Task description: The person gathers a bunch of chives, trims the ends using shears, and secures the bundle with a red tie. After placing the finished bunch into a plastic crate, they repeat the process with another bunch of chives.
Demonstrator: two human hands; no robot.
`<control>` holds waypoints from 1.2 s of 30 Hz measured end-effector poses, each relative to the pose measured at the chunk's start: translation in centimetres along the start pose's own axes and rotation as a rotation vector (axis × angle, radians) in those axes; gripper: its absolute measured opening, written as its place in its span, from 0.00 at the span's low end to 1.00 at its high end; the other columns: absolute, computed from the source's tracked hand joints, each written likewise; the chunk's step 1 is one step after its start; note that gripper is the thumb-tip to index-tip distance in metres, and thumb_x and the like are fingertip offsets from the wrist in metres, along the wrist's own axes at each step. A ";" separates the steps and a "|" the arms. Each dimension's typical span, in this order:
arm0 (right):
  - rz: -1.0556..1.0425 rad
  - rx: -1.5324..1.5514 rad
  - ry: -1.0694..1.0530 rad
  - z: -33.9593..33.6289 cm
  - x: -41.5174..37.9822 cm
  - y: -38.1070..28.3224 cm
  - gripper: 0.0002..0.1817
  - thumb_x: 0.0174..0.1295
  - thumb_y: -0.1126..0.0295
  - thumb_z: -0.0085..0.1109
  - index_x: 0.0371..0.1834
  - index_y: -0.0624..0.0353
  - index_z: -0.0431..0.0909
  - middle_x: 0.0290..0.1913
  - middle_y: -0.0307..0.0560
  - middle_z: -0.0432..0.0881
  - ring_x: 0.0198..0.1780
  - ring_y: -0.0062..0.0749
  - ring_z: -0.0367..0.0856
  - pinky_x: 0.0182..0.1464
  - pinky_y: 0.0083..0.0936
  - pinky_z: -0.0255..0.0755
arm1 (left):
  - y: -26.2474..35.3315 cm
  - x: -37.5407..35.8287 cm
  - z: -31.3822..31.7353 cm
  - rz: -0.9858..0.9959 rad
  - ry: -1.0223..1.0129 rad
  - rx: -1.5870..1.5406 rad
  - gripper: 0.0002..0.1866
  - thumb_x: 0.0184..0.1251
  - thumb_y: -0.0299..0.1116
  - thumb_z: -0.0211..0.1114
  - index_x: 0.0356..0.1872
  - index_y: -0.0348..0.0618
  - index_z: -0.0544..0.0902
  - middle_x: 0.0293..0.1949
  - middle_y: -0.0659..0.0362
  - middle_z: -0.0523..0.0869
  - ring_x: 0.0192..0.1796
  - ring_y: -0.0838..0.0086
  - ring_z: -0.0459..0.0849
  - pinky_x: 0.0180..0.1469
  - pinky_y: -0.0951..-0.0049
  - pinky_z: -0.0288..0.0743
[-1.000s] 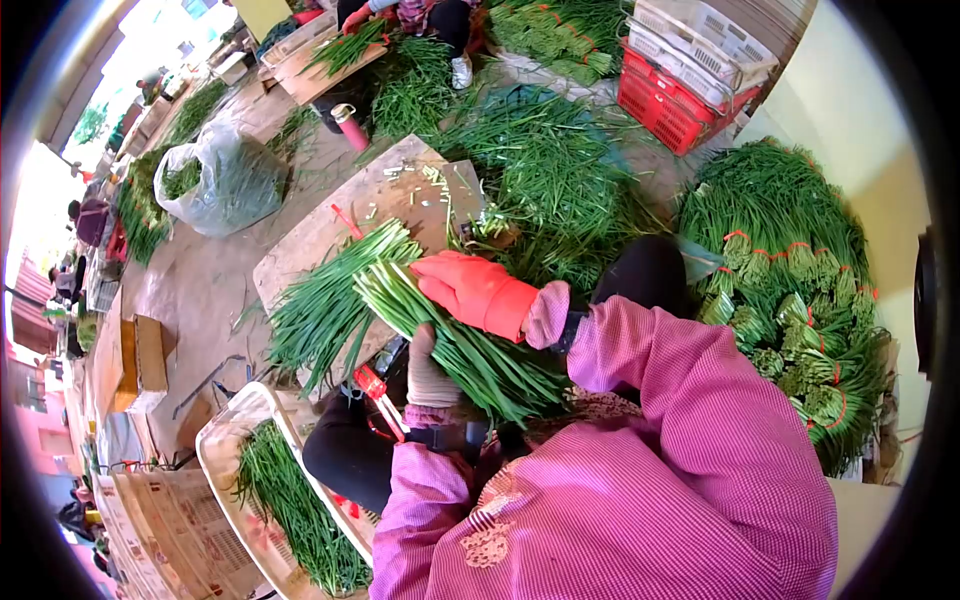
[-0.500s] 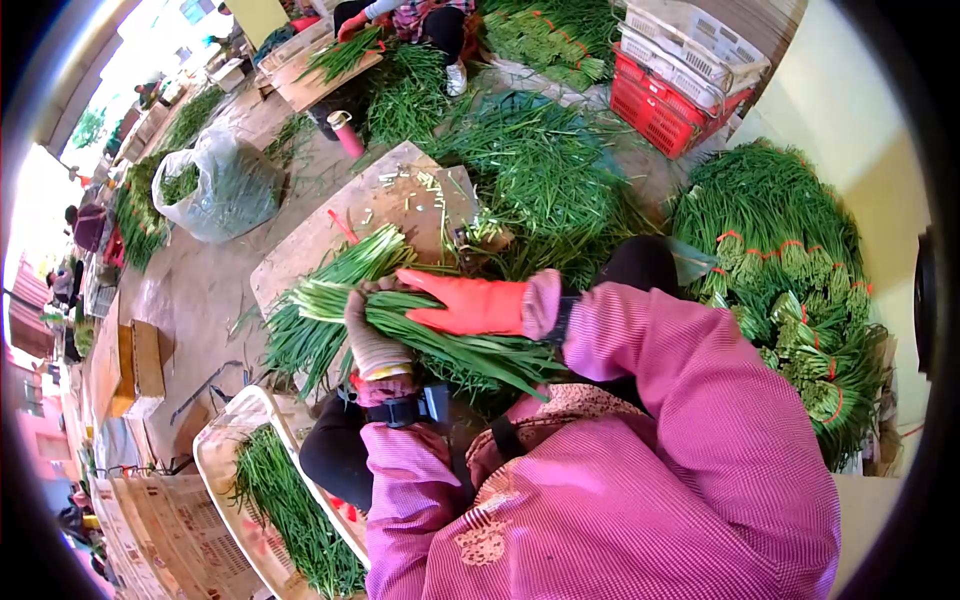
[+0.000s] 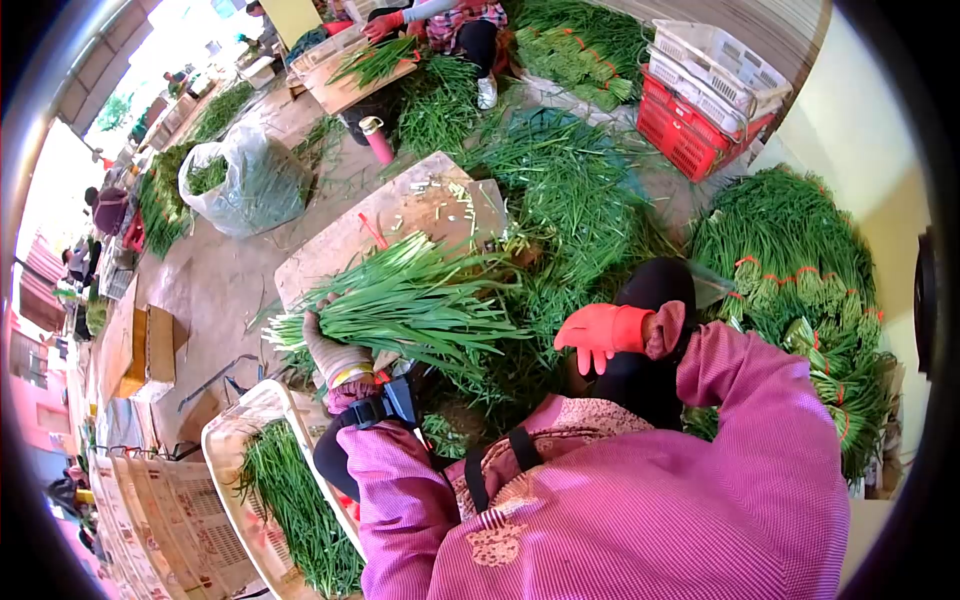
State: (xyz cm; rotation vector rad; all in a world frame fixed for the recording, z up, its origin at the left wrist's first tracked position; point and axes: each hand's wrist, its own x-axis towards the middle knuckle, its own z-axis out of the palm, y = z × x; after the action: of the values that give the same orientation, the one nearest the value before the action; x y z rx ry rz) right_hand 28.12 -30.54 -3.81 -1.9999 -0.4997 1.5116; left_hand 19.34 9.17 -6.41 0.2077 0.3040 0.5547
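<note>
My left hand [image 3: 332,350], in a greyish knit glove, grips a bunch of garlic chives [image 3: 420,300] near its pale stem ends. The green leaves fan out to the right over the near side of a wooden board [image 3: 330,250]. My right hand [image 3: 608,332], in an orange-red glove, is away from the bunch, above my dark-trousered knee. Its fingers hang apart and hold nothing. Cut pale stem pieces [image 3: 455,200] are scattered on the board's far end, near a red tie [image 3: 373,230].
Loose chives [image 3: 570,190] are heaped beyond the board. Tied bundles [image 3: 800,250] stand at the right wall. A white basket [image 3: 222,450] of chives sits at my left. Farther off are a plastic bag [image 3: 250,185], stacked crates [image 3: 690,120], a pink bottle [image 3: 377,140] and a co-worker's red-gloved hand [image 3: 385,25].
My right hand has left the chives and moved right, toward my knee. The bunch stays in my left hand, its leaves now spread loosely. The whole view has shifted slightly.
</note>
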 end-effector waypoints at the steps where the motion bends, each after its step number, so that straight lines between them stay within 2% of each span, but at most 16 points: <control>1: -0.025 0.012 0.020 0.1 0.1 -0.3 0.22 0.69 0.54 0.42 0.59 0.50 0.75 0.37 0.47 0.88 0.27 0.29 0.85 0.29 0.23 0.74 | 0.2 0.0 0.3 0.003 -0.001 -0.001 0.12 0.64 0.39 0.62 0.40 0.41 0.80 0.44 0.54 0.85 0.52 0.59 0.81 0.63 0.50 0.69; 5: -0.044 0.051 0.019 0.9 0.1 -2.0 0.21 0.69 0.56 0.41 0.57 0.52 0.75 0.37 0.49 0.88 0.26 0.33 0.85 0.26 0.26 0.74 | 1.2 -0.3 3.1 0.174 0.082 0.205 0.10 0.64 0.40 0.62 0.33 0.44 0.78 0.35 0.56 0.82 0.44 0.63 0.81 0.58 0.53 0.74; 8: -0.037 0.012 0.010 0.9 0.7 -2.1 0.21 0.70 0.55 0.43 0.57 0.53 0.75 0.36 0.46 0.87 0.26 0.30 0.85 0.26 0.25 0.74 | 4.2 -0.8 5.7 0.213 -0.044 0.530 0.09 0.63 0.37 0.64 0.34 0.42 0.79 0.31 0.60 0.81 0.40 0.68 0.81 0.54 0.58 0.77; 9: -0.008 -0.010 0.008 0.9 0.9 -2.3 0.21 0.70 0.54 0.43 0.58 0.52 0.75 0.36 0.44 0.87 0.26 0.27 0.84 0.28 0.24 0.75 | 4.2 -1.8 8.1 0.343 0.017 0.594 0.10 0.62 0.36 0.65 0.36 0.40 0.79 0.29 0.60 0.81 0.36 0.70 0.81 0.46 0.65 0.79; 12: 0.005 -0.013 -0.007 0.6 1.8 -2.4 0.22 0.70 0.54 0.43 0.59 0.53 0.75 0.37 0.43 0.88 0.26 0.28 0.85 0.27 0.23 0.75 | 8.1 -1.4 10.7 0.434 0.172 1.390 0.11 0.59 0.33 0.67 0.38 0.39 0.80 0.27 0.60 0.82 0.28 0.73 0.80 0.32 0.74 0.72; 16: -0.003 -0.014 -0.035 0.9 3.8 -2.8 0.21 0.70 0.56 0.42 0.58 0.55 0.75 0.37 0.45 0.88 0.26 0.30 0.85 0.26 0.25 0.75 | 7.4 1.4 7.9 0.868 -0.049 2.113 0.23 0.53 0.33 0.69 0.53 0.46 0.79 0.37 0.50 0.87 0.36 0.59 0.87 0.39 0.62 0.78; 17: -0.026 0.015 -0.045 1.0 4.5 -2.7 0.21 0.70 0.56 0.41 0.56 0.57 0.75 0.37 0.47 0.88 0.25 0.32 0.85 0.25 0.26 0.74 | 5.9 0.6 8.6 0.745 0.053 2.368 0.29 0.50 0.33 0.70 0.59 0.50 0.75 0.40 0.49 0.87 0.39 0.53 0.87 0.41 0.58 0.79; 19: 0.010 0.033 -0.079 1.0 5.3 -3.3 0.21 0.70 0.56 0.41 0.57 0.57 0.75 0.37 0.48 0.88 0.26 0.32 0.85 0.25 0.26 0.74 | 2.8 1.2 7.8 0.653 -0.023 2.552 0.29 0.51 0.33 0.68 0.59 0.51 0.75 0.39 0.49 0.87 0.39 0.55 0.87 0.42 0.57 0.79; 21: -0.015 0.021 -0.092 1.4 6.4 -3.1 0.22 0.70 0.56 0.40 0.57 0.56 0.75 0.38 0.49 0.87 0.26 0.31 0.85 0.26 0.26 0.74 | 0.2 4.4 4.5 0.572 -0.173 2.697 0.27 0.53 0.31 0.64 0.58 0.53 0.74 0.36 0.51 0.87 0.39 0.56 0.86 0.43 0.57 0.79; 24: 0.051 -0.006 -0.072 1.4 7.9 -3.9 0.23 0.70 0.55 0.42 0.58 0.57 0.74 0.37 0.48 0.87 0.26 0.31 0.85 0.27 0.25 0.75 | -3.1 8.3 -0.1 0.754 -0.399 2.763 0.20 0.56 0.31 0.61 0.53 0.53 0.74 0.33 0.55 0.84 0.36 0.58 0.85 0.41 0.60 0.77; 25: 0.064 -0.030 -0.047 1.2 8.3 -4.1 0.23 0.69 0.54 0.42 0.58 0.57 0.74 0.37 0.47 0.87 0.26 0.31 0.85 0.28 0.24 0.75 | -4.0 9.4 -1.1 0.574 -0.388 2.852 0.20 0.55 0.32 0.63 0.51 0.52 0.73 0.34 0.55 0.84 0.39 0.59 0.85 0.43 0.60 0.76; 27: 0.028 -0.047 0.034 0.7 9.2 -5.2 0.23 0.68 0.53 0.44 0.57 0.58 0.75 0.32 0.45 0.86 0.25 0.30 0.84 0.29 0.27 0.76 | -4.7 10.5 -2.5 0.548 -0.467 2.839 0.23 0.54 0.34 0.65 0.53 0.53 0.71 0.35 0.55 0.84 0.40 0.59 0.85 0.45 0.60 0.76; 29: -0.021 -0.105 0.271 -0.2 10.7 -6.5 0.22 0.68 0.53 0.46 0.55 0.58 0.75 0.27 0.44 0.85 0.23 0.29 0.83 0.32 0.30 0.77 | -5.0 11.2 -3.9 0.468 -0.450 2.848 0.31 0.50 0.39 0.70 0.58 0.52 0.70 0.38 0.55 0.84 0.43 0.60 0.84 0.50 0.60 0.74; 31: -0.165 -0.356 0.532 -1.2 13.7 -6.7 0.23 0.66 0.49 0.51 0.49 0.58 0.76 0.27 0.51 0.84 0.30 0.48 0.84 0.35 0.42 0.76 | -4.6 11.2 -4.0 0.501 -0.445 2.752 0.42 0.44 0.45 0.75 0.63 0.49 0.67 0.42 0.55 0.83 0.48 0.61 0.81 0.57 0.60 0.71; 33: -0.226 -0.575 0.676 -2.0 16.5 -8.2 0.25 0.65 0.46 0.52 0.44 0.60 0.76 0.30 0.52 0.84 0.34 0.55 0.83 0.35 0.46 0.75 | -4.5 10.7 -3.0 0.436 -0.427 2.772 0.50 0.39 0.49 0.78 0.67 0.46 0.64 0.44 0.56 0.82 0.52 0.62 0.79 0.62 0.58 0.66; 36: -0.199 -0.692 0.726 -2.2 22.3 -8.1 0.19 0.63 0.52 0.54 0.41 0.60 0.76 0.31 0.50 0.85 0.34 0.51 0.84 0.33 0.45 0.75 | -4.3 10.4 -2.4 0.378 -0.481 2.716 0.57 0.34 0.49 0.81 0.70 0.45 0.60 0.51 0.55 0.79 0.58 0.62 0.76 0.67 0.53 0.59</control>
State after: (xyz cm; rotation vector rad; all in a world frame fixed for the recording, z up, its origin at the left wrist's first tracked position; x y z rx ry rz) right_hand 37.02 -11.31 -14.70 -2.7072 -0.9395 0.4205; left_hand 29.03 11.57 -12.19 3.0031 0.3435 0.0428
